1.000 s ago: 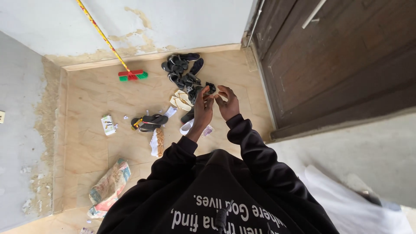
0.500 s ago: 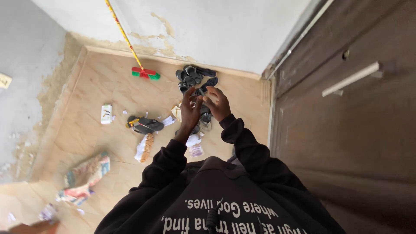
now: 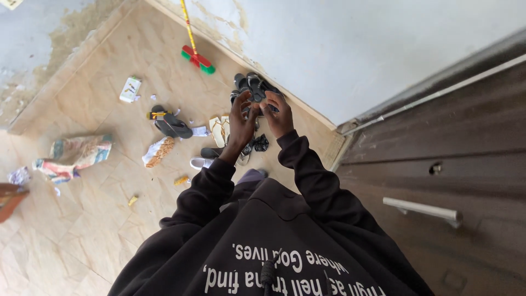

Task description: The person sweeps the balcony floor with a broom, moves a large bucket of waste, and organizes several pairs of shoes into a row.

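Both hands are raised in front of my chest, out of black sleeves. My left hand [image 3: 240, 118] has its fingers pointing up, and my right hand [image 3: 279, 115] curls toward it, the fingertips of the two meeting. Whether something small sits between the fingers is too unclear to tell. Directly behind the hands on the tiled floor lies a pile of black sandals [image 3: 251, 86].
A broom [image 3: 198, 59] with a yellow handle leans on the white wall. Beige flip-flops [image 3: 219, 129], black slippers [image 3: 171, 125], a small white box [image 3: 130, 89], a snack packet [image 3: 158, 152] and a crumpled patterned bag [image 3: 74, 154] litter the floor. A dark wooden door [image 3: 455, 148] with a metal handle [image 3: 422, 210] stands at the right.
The view has swung to the right, so the door fills more of the frame and the floor tilts. The hands stay together and have lifted slightly toward the sandal pile.
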